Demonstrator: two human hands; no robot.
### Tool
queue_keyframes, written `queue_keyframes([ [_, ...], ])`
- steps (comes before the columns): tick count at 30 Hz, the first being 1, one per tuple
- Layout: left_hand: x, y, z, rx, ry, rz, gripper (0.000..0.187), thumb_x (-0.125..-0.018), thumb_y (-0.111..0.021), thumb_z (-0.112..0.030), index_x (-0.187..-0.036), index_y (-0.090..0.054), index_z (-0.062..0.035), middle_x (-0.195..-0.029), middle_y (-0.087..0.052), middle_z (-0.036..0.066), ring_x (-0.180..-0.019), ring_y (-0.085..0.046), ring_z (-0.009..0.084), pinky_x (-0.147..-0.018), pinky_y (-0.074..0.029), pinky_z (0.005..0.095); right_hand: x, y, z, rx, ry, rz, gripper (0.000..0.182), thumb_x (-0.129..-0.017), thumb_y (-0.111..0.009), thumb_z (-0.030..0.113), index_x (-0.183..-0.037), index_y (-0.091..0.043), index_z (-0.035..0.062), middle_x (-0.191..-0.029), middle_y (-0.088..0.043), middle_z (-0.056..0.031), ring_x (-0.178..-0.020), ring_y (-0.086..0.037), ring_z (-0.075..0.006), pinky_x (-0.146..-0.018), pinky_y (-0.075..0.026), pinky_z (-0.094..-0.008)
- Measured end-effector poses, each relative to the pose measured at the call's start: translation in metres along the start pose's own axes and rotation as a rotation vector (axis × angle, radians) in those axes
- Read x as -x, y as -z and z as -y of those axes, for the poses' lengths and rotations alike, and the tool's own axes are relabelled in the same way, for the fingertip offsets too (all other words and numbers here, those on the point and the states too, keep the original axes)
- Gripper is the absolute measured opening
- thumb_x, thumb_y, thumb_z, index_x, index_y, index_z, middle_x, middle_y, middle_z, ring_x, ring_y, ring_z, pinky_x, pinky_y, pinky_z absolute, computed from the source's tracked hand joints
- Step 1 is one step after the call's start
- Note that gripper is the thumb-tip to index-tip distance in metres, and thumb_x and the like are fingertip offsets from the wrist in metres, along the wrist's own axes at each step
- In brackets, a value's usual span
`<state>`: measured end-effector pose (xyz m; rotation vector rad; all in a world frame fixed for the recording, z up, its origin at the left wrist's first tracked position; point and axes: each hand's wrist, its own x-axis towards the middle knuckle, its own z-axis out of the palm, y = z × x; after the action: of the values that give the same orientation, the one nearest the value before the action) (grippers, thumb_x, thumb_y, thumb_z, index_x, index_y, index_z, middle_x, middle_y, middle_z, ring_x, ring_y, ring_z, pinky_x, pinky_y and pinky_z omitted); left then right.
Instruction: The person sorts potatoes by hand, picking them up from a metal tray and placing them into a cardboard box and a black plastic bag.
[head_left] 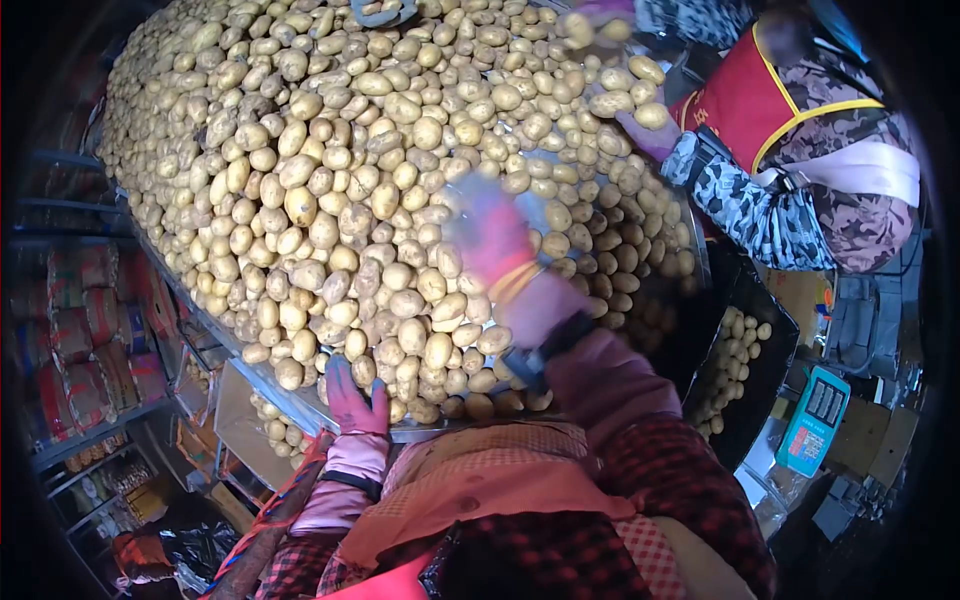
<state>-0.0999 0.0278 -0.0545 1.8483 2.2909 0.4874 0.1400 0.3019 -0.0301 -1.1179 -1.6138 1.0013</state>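
Note:
A great heap of pale yellow potatoes (330, 185) covers the metal table (295, 400) before me. My left hand (352, 402), in a pink glove with grey fingertips, rests at the near edge with its fingers apart, touching the potatoes there and holding none. Over the middle of the heap is my right hand (490, 232), also gloved and smeared by motion. Its fingers are too blurred to show whether they hold a potato. Around the right hand, bits of the metal surface (530, 210) show between potatoes.
At the right, a co-worker's gloved hand (650, 135) is among potatoes; another gloved hand (600, 12) is at the top. A black chute (775, 310) with potatoes lies to the right, beside a teal scale display (815, 420). Filled sacks (90, 340) are stacked on the left.

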Motion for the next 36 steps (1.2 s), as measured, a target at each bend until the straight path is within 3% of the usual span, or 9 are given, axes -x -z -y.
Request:
queue_keyframes([
  [2,0.0,0.0,-0.003,0.007,-0.003,-0.011,0.079,-0.082,-0.067,-0.027,-0.144,-0.032,0.0066,-0.144,-0.038,0.03,-0.135,-0.035,0.0472,-0.114,-0.026,0.0527,-0.032,0.057,-0.051,0.603,0.174,-0.398,0.057,-0.085,-0.067,0.034,-0.129,-0.053,0.0018,-0.123,-0.059,-0.0196,-0.107,-0.06,-0.0358,-0.094,-0.049,-0.0411],
  [7,0.002,-0.003,0.0,-0.02,0.003,0.017,0.079,-0.082,-0.066,-0.026,-0.145,-0.031,0.0075,-0.145,-0.036,0.03,-0.136,-0.033,0.0474,-0.114,-0.026,0.0527,-0.067,0.05,-0.098,0.09,-0.501,0.202,0.067,-0.082,-0.068,0.046,-0.135,-0.052,0.009,-0.139,-0.052,-0.0204,-0.121,-0.054,-0.0336,-0.102,-0.044,-0.0404],
  [10,0.002,-0.004,-0.001,-0.034,-0.019,-0.001,0.079,-0.082,-0.065,-0.026,-0.145,-0.03,0.0074,-0.145,-0.036,0.031,-0.136,-0.033,0.0477,-0.114,-0.026,0.053,-0.019,-0.002,-0.047,0.281,-0.126,-0.053,0.058,-0.081,-0.07,0.045,-0.127,-0.058,0.0121,-0.126,-0.059,-0.015,-0.117,-0.057,-0.0318,-0.099,-0.046,-0.0376],
  [11,0.005,-0.002,0.001,-0.036,-0.02,0.004,0.079,-0.082,-0.065,-0.026,-0.145,-0.03,0.0074,-0.145,-0.036,0.031,-0.136,-0.033,0.0477,-0.114,-0.026,0.0527,-0.012,-0.012,-0.032,-0.089,-0.144,0.075,0.059,-0.082,-0.069,0.044,-0.13,-0.054,0.0135,-0.127,-0.058,-0.0136,-0.115,-0.059,-0.0321,-0.098,-0.048,-0.0391],
  [14,0.004,-0.004,-0.001,-0.032,-0.015,0.006,0.079,-0.082,-0.065,-0.026,-0.145,-0.03,0.0072,-0.145,-0.035,0.031,-0.136,-0.032,0.0476,-0.114,-0.026,0.052,0.036,-0.05,0.027,0.432,0.068,0.452,0.054,-0.085,-0.064,0.04,-0.135,-0.05,0.0286,-0.146,-0.038,-0.0116,-0.104,-0.063,-0.0315,-0.086,-0.054,-0.0414],
  [21,0.005,-0.009,0.007,-0.049,-0.049,-0.029,0.079,-0.082,-0.065,-0.027,-0.145,-0.03,0.0069,-0.145,-0.036,0.031,-0.136,-0.033,0.0471,-0.114,-0.026,0.0513,0.121,-0.052,0.038,0.481,0.281,0.523,0.068,-0.082,-0.065,0.036,-0.144,-0.042,0.0213,-0.149,-0.034,-0.0159,-0.131,-0.041,-0.0369,-0.098,-0.046,-0.045],
  [25,0.004,-0.007,0.005,-0.026,-0.031,-0.027,0.079,-0.081,-0.067,-0.025,-0.144,-0.031,0.007,-0.145,-0.037,0.03,-0.135,-0.034,0.0462,-0.114,-0.026,0.0516,0.137,0.01,0.033,0.492,0.356,0.579,0.065,-0.083,-0.064,0.032,-0.143,-0.044,0.0172,-0.144,-0.041,-0.017,-0.13,-0.043,-0.0347,-0.101,-0.044,-0.0447],
  [31,0.004,-0.006,0.005,-0.035,-0.02,-0.017,0.079,-0.081,-0.067,-0.024,-0.144,-0.032,0.0069,-0.144,-0.038,0.03,-0.135,-0.035,0.0458,-0.114,-0.026,0.0517,0.09,0.107,-0.039,0.572,0.094,-0.042,0.051,-0.083,-0.069,0.026,-0.127,-0.053,0.005,-0.129,-0.053,-0.0194,-0.12,-0.052,-0.0383,-0.103,-0.044,-0.0449],
  [36,0.003,-0.002,0.001,-0.019,-0.005,-0.015,0.08,-0.081,-0.067,-0.025,-0.145,-0.031,0.0061,-0.145,-0.037,0.029,-0.135,-0.034,0.0457,-0.114,-0.026,0.0515,0.023,0.105,-0.051,0.705,0.014,0.085,0.052,-0.082,-0.071,0.03,-0.128,-0.054,0.0148,-0.129,-0.05,-0.0178,-0.113,-0.055,-0.0383,-0.096,-0.047,-0.0433],
])
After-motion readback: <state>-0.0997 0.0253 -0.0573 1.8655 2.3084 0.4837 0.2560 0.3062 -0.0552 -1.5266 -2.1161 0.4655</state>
